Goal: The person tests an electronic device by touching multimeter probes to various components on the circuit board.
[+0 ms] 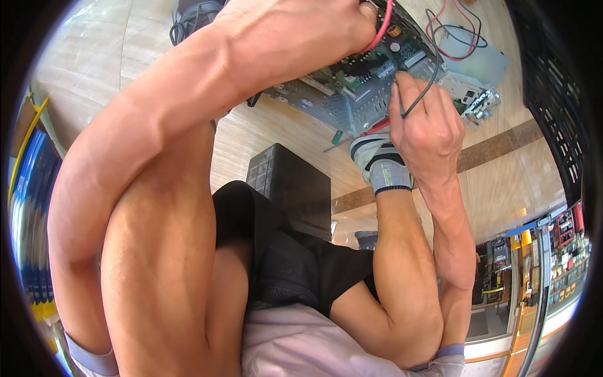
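A green circuit board (370, 69) in a grey metal chassis (361, 107) lies on the floor at the top centre. My left hand (314, 28) is over the board's upper left part, its fingers curled around a red cable (383, 31); the tips are mostly hidden. To the right, my right hand (427, 119) is closed on a black cable (434, 63), with its fingertips at the board's lower edge. A red-handled screwdriver (375, 127) lies beside my right hand, near my shoe.
A dark box (292, 188) stands on the floor between my legs. My shoe (370, 151) is just below the chassis. A metal plate (490, 60) with red and black wires lies at the upper right. A black plastic crate (553, 94) stands at the far right, shelves (565, 251) below it.
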Demonstrator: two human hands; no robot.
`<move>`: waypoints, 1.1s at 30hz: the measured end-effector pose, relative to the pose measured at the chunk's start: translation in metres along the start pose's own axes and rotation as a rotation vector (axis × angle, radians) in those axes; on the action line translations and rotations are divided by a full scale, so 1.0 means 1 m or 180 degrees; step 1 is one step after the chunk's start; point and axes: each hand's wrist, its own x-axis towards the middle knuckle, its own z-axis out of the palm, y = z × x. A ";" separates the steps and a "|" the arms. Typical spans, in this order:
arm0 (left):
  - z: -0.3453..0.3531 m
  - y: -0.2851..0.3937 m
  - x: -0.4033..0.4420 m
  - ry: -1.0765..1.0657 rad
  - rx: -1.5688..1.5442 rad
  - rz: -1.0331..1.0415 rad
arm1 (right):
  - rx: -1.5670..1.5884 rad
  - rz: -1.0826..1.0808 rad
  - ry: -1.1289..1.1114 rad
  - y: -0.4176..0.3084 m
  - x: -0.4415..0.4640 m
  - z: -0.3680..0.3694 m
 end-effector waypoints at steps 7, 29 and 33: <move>-0.003 -0.001 -0.002 -0.0078 0.0067 0.0022 | 0.0413 0.0055 0.0023 -0.008 -0.009 0.004; -0.002 0.002 -0.001 -0.0127 -0.0065 -0.0145 | 0.1804 0.0518 0.0321 -0.017 -0.025 0.008; -0.003 -0.001 -0.001 -0.0158 -0.0057 -0.0062 | 0.1836 0.0654 0.0359 -0.013 -0.021 0.007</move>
